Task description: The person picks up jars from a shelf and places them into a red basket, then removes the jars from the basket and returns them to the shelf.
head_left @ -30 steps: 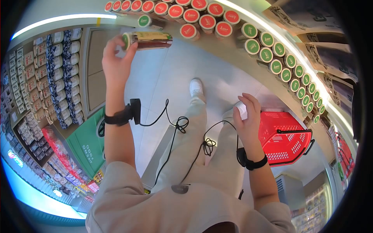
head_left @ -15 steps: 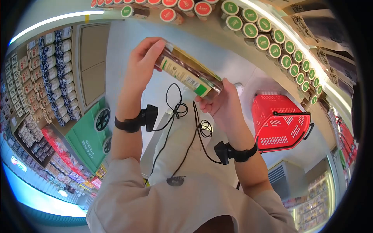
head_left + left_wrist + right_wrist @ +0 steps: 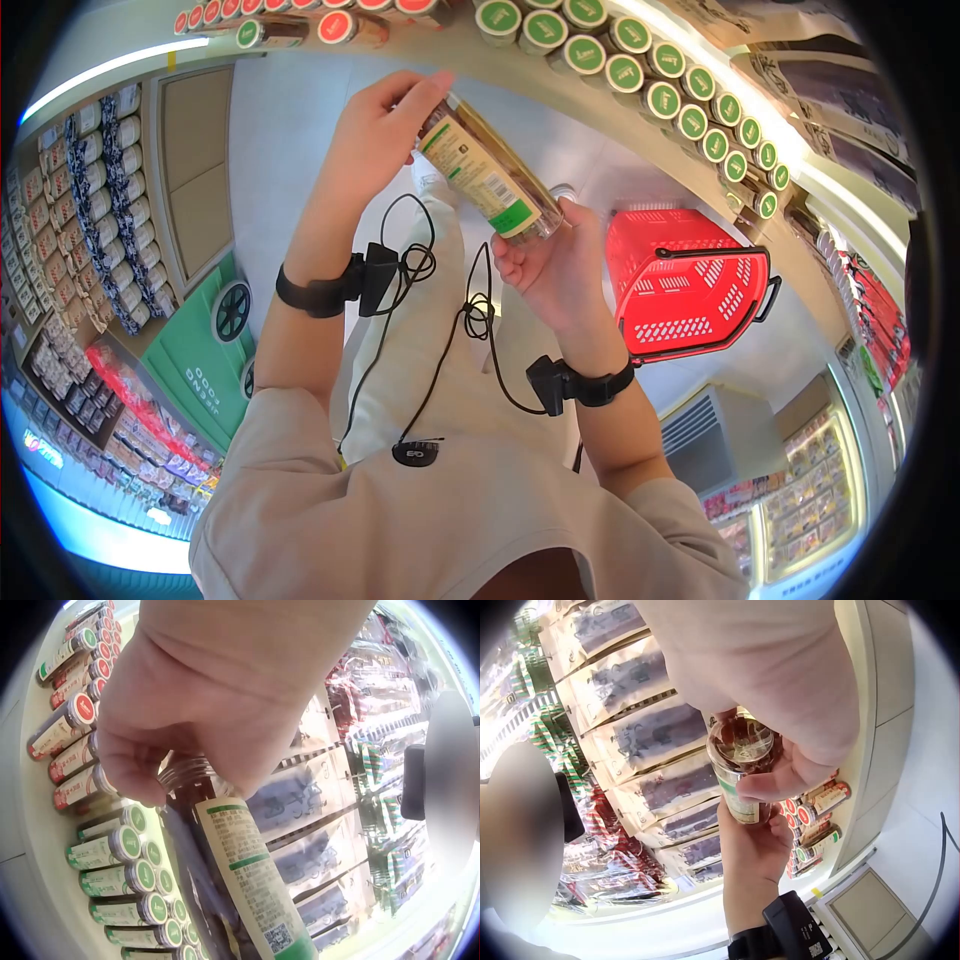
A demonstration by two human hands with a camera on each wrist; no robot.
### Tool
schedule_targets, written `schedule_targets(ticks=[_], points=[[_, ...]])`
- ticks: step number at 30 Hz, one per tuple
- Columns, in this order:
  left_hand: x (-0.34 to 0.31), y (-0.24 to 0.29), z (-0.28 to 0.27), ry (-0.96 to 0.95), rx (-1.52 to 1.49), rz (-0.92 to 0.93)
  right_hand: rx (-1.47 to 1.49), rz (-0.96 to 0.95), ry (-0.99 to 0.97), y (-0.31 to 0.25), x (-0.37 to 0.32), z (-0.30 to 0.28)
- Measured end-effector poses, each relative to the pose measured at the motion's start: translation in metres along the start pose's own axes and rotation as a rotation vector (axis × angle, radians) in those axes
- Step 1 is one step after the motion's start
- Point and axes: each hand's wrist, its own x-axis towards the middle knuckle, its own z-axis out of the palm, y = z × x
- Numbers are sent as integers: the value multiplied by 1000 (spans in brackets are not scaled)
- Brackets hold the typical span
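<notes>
A clear jar [image 3: 485, 172] with dark contents and a cream and green label is held tilted in front of me by both hands. My left hand [image 3: 412, 108] grips its upper end, fingers curled over the neck. My right hand [image 3: 545, 240] cups the lower end from below. In the left wrist view the left hand [image 3: 161, 776] covers the top of the jar [image 3: 244, 870]. In the right wrist view the jar's round base [image 3: 740, 744] faces the camera, with the right hand's thumb [image 3: 791, 776] against it.
A curved shelf carries rows of green-lidded jars [image 3: 660, 95] and red-lidded jars [image 3: 338, 25]. A red shopping basket [image 3: 690, 275] stands on the floor at the right. Hanging packets [image 3: 652, 727] fill the rack above. Shelves of goods [image 3: 80, 210] line the left.
A second ago my left hand alone held the jar up by the shelf and the right hand was free. The jar has come down and both hands now hold it.
</notes>
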Motion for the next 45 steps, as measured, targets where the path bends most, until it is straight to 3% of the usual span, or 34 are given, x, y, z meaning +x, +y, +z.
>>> schedule_targets(ticks=[10,13,14,16,17,19,21,22,23,24,26,28,30,31,34,36,39,41,45], points=[[-5,14,54,-74,54,-4,165,4,20,-14,-31,-42],[-4,17,68,-112,97,-27,218,-2,-50,-15,-39,-61],[-6,16,70,-131,98,-18,201,36,-157,-14,-42,-69],[-8,14,85,-323,148,93,126,32,-329,-12,-51,-91],[-12,11,98,-426,120,120,120,-15,-299,-15,-58,-94],[-30,15,124,-558,90,162,-67,-63,-432,-18,-68,-100],[-51,27,153,-831,187,286,-20,-153,-395,-15,-70,-127],[-56,27,167,-845,188,296,32,-213,-378,-13,-70,-140],[-60,22,182,-730,221,372,34,-227,-375,-18,-74,-144],[-61,17,195,-612,253,447,34,-329,-223,-26,-80,-148],[-58,13,212,-620,179,367,2,-567,106,-42,-92,-148],[-61,3,227,-620,109,280,-52,-850,198,-52,-90,-173],[-68,-1,241,-854,340,262,-4,-979,213,-67,-101,-179],[-70,-2,249,-858,348,265,-6,-1020,204,-74,-106,-184],[-77,8,267,-1028,386,103,-14,-950,237,-89,-122,-190],[-77,-3,274,-1063,81,1,-116,-921,198,-105,-140,-194],[-66,-10,279,-1148,-102,-110,-348,-869,124,-131,-163,-217],[-59,-8,279,-1150,-76,-55,-605,-975,300,-148,-166,-228],[-56,-8,268,-1153,30,-15,-680,-990,474,-191,-154,-233]])
